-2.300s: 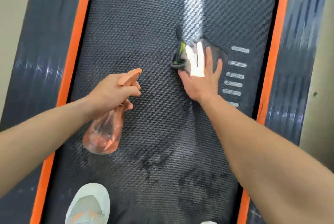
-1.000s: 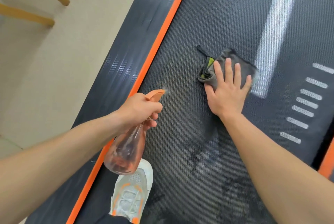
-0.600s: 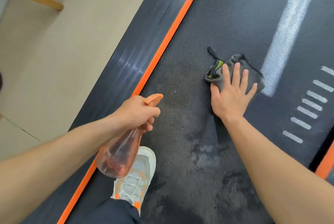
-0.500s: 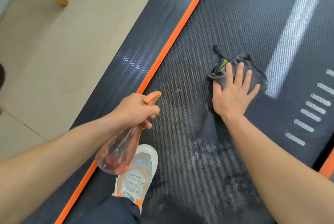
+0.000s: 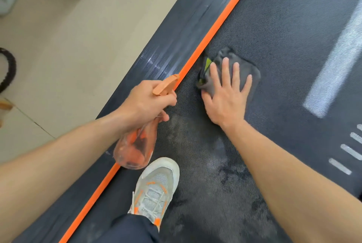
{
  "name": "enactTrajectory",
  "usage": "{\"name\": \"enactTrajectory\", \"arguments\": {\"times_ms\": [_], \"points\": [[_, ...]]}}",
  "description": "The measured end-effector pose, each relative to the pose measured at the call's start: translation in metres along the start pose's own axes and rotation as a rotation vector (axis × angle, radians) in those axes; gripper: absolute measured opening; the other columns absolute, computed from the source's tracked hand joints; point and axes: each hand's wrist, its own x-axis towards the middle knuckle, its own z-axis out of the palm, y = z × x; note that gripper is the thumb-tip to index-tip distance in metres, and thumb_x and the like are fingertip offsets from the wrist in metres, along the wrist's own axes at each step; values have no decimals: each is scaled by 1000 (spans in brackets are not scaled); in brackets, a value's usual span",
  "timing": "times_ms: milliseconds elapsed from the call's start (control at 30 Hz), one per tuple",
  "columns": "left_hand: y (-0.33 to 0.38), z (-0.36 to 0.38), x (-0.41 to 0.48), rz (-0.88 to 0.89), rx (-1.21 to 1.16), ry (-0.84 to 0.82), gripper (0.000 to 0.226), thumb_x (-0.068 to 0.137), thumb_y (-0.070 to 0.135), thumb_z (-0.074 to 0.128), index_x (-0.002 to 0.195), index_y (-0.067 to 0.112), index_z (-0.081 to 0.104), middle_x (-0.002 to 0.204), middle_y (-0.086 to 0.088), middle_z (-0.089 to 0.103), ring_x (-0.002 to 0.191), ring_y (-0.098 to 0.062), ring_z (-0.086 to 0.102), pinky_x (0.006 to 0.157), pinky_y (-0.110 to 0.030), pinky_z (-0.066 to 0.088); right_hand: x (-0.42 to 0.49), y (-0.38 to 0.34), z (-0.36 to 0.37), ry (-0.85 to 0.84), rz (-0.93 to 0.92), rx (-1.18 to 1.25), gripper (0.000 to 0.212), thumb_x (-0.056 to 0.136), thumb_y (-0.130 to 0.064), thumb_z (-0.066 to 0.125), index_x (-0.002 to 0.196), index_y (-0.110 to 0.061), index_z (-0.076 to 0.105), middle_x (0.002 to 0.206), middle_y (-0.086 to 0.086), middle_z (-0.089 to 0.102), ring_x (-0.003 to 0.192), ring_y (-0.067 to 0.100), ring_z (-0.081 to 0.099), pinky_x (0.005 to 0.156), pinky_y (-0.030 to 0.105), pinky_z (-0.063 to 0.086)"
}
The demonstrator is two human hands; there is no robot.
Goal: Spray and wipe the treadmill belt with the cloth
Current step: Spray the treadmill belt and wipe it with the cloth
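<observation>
While a pale shoe [image 5: 156, 188] stands nearest on the treadmill belt [image 5: 284, 37], the left hand [image 5: 145, 103] above it has its grip wrapped round the neck of an orange spray bottle [image 5: 135, 150]. Farther on, the right hand [image 5: 227, 97] lies flat, fingers spread, pressing the grey cloth [image 5: 244, 66] against the belt beside the orange stripe [image 5: 211, 33].

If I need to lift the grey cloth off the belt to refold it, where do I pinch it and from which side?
Pinch the bunched fold at the grey cloth's left edge, where the green tag shows, coming from the orange-stripe side. That edge stands proud of the black treadmill belt; the rest lies flat under the right hand, offering little to grip.
</observation>
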Motion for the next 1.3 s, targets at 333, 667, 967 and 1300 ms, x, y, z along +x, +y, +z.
{"name": "enactTrajectory", "arguments": {"times_ms": [333, 667, 967, 1300], "points": [[21, 10, 18, 21, 13, -36, 22, 78, 22, 72, 96, 9, 73, 101, -14, 75, 48, -24, 69, 56, -29, 49, 13, 30, 2, -38, -294, -132, 84, 80, -61, 41, 158, -34, 31, 170, 1, 19, 156, 28, 18, 120, 66, 12], [45, 13, 28, 86, -20, 21, 40, 81, 13, 72, 120, 3, 70, 108, -22, 70, 51, -18, 61, 53, -28, 52, -64, -3, 18, -63, -422, -65, 91, 80, -60, 51, 162, -29, 26, 172, 4, 11, 158, 30, 8, 123, 63, 3], [39, 23, 34, 81, 55, -28, 17, 85, 16, 72, 99, 7, 73, 107, -16, 72, 51, -25, 70, 60, -32, 51, 63, 49, -22, -46, -123, -61, 81, 87, -62, 25, 162, -34, 17, 173, -2, 4, 159, 24, 2, 122, 60, -3], [52, 28, 37, 117, 11, -20, 26, 79, 19, 71, 102, 6, 73, 103, -18, 73, 47, -20, 66, 62, -34, 51, -89, -3, -2, -328, -552, 102, 80, 81, -55, 39, 158, -34, 34, 170, -5, 16, 158, 21, 10, 125, 56, -2]]}}
